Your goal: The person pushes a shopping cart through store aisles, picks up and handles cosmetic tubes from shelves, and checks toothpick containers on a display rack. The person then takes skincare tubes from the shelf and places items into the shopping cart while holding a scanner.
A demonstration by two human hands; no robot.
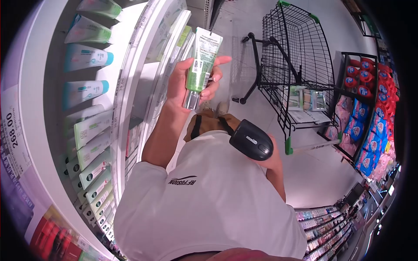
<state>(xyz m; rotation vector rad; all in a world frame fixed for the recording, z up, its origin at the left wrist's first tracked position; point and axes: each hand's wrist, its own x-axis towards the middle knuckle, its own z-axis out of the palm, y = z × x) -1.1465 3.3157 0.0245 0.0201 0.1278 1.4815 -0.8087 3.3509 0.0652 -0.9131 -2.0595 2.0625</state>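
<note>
My left hand (pixel 176 89) is closed around a green and white squeeze tube (pixel 204 58), raised in front of the shelves. The tube stands cap down, its clear cap (pixel 191 101) at the bottom and small print and a barcode facing me. One finger sticks out past the tube to the right. Lower down, my right hand (pixel 273 158) is wrapped round a black handheld barcode scanner (pixel 251 140) close to my body. The scanner's rounded head covers most of the fingers.
Shelves (pixel 119 108) on the left carry several tubes (pixel 87 56) and slim boxes (pixel 93 128). A black wire shopping cart (pixel 300 56) with green corners stands ahead to the right, several packs (pixel 307 100) in it. Beyond is a rack with red bottles (pixel 365 76) and blue packs (pixel 359 111).
</note>
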